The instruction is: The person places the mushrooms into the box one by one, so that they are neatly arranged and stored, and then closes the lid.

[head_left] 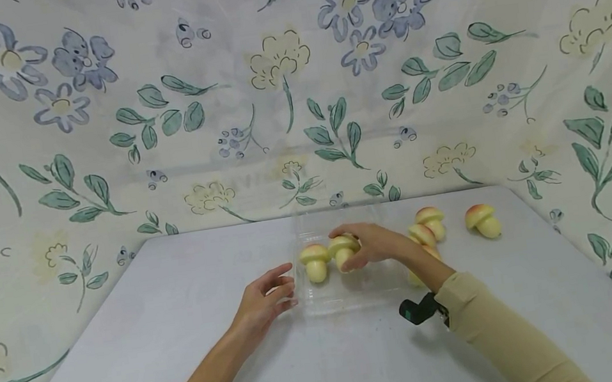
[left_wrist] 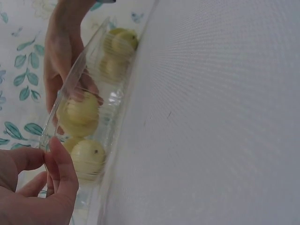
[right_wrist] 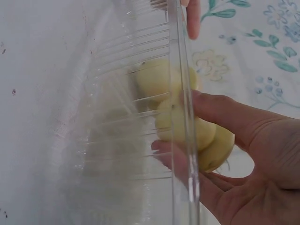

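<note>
A clear plastic box (head_left: 329, 301) stands on the white table. Inside, at its left, lies a yellow-green toy mushroom (head_left: 315, 264) with a reddish-tinted cap. My right hand (head_left: 370, 244) reaches over the box and holds a second toy mushroom (head_left: 343, 252) beside the first, thumb and fingers on either side of it. At the box's left wall is my left hand (head_left: 265, 299); in the left wrist view its thumb and fingers pinch the clear rim (left_wrist: 56, 105). The mushroom's underside is seen through the box wall in the right wrist view.
To the right of the box, several more toy mushrooms (head_left: 430, 216) sit close together, partly hidden by the right forearm. Another toy mushroom (head_left: 482, 221) lies farther right by itself. A floral cloth (head_left: 247, 95) hangs behind the table (head_left: 190, 277).
</note>
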`<state>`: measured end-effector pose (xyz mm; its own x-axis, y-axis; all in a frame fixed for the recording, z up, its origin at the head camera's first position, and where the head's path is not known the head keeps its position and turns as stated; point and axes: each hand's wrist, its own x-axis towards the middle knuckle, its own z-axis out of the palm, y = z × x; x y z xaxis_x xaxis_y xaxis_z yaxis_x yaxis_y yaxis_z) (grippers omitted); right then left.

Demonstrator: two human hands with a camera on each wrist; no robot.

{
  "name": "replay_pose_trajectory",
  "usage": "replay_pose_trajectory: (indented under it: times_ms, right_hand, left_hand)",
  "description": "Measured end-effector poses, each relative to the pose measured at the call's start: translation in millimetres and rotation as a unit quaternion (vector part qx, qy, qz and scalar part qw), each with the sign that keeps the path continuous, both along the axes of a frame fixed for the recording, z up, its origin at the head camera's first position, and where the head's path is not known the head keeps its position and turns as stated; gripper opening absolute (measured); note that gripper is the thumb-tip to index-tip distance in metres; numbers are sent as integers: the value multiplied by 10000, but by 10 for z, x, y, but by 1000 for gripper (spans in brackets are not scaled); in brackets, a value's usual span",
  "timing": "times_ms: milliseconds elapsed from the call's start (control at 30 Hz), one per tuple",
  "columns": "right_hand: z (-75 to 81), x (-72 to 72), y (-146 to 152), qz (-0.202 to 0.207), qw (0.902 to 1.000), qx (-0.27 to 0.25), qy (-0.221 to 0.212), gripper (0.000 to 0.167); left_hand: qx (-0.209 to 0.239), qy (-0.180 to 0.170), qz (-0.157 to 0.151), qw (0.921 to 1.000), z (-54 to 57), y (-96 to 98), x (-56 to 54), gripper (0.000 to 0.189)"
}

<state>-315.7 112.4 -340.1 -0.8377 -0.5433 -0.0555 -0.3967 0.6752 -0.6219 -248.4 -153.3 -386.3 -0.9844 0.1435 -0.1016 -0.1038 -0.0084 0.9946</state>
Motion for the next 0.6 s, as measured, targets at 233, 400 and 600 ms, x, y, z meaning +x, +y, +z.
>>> replay_pose_trajectory:
  times_ms: [233, 400, 600]
  right_hand:
    - [-30, 11, 2, -135, 9998, 117, -27, 69]
    - [-45, 17, 6, -151, 9997, 99, -161, 67]
    - [-64, 20, 5, -192, 9993, 252, -185, 63]
  left_hand:
    - [30, -18, -9, 10000, -4, 2, 8, 52]
    - [94, 3, -46, 9999, -6, -3, 2, 53]
    - [83, -23, -44, 10000, -12, -8, -1, 54]
